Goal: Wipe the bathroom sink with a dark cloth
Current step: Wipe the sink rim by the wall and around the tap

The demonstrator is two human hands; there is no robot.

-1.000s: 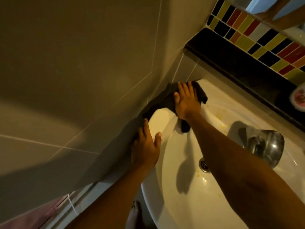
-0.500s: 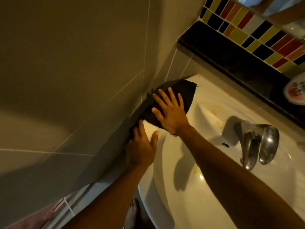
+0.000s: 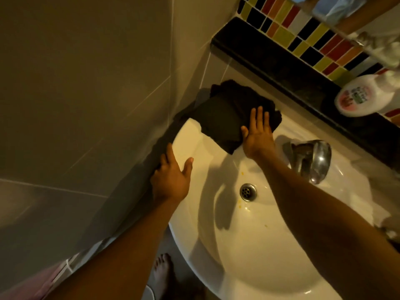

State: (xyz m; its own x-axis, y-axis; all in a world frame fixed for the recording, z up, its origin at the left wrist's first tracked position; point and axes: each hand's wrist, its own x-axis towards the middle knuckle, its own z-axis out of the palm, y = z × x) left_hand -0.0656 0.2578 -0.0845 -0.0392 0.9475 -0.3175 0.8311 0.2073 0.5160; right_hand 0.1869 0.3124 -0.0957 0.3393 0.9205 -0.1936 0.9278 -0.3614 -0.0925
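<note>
A white bathroom sink fills the lower right, with a metal drain in its bowl. A dark cloth lies spread over the sink's far left corner, by the wall. My right hand presses flat on the cloth's right edge, fingers straight and together. My left hand rests open on the sink's left rim against the wall, thumb apart, holding nothing. Small yellow specks dot the bowl near the drain.
A chrome tap stands behind the bowl to the right. A black ledge runs along the back under coloured tiles, with a white bottle on it. A beige tiled wall adjoins the sink's left. A bare foot shows below.
My right hand has slid rightward with the cloth, from the wall corner toward the tap, and the cloth now lies more bunched at the back. The left hand stays on the rim.
</note>
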